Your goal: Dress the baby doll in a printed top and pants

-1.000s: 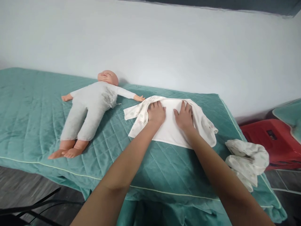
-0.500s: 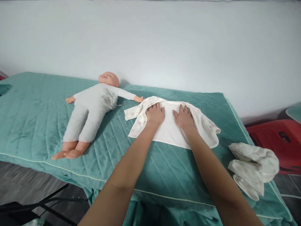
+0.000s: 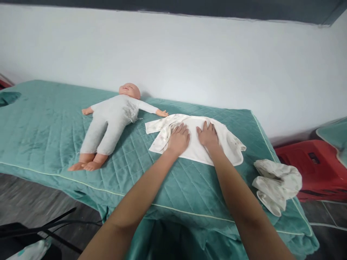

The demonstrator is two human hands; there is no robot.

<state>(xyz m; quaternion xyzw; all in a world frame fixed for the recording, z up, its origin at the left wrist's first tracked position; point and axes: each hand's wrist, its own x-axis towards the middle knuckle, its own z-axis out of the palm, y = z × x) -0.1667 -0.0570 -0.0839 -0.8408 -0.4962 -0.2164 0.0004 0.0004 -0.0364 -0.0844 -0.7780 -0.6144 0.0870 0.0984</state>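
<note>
A small white baby shirt (image 3: 195,144) with printed sleeves lies spread open on the green quilted cover. My left hand (image 3: 179,139) rests flat on its left part, fingers stretched out. On the right part lies my right hand (image 3: 207,135), palm down with the fingers apart. Neither hand grips the cloth. To the left, a baby doll (image 3: 112,115) with a white cloth body lies on its back, its outstretched hand close to the shirt's upper left edge. A crumpled white printed garment (image 3: 279,182) sits near the right edge of the bed.
The green quilted cover (image 3: 48,126) spreads over a bed against a white wall (image 3: 168,54). A red plastic stool (image 3: 314,162) stands past the bed's right end. Black bars (image 3: 51,231) and a dark bag-like shape are at the lower left.
The camera view has tilted up and shifted slightly. My left hand has slid a little toward me over the shirt, out from under its folded front edge; both hands stay on the cloth.
</note>
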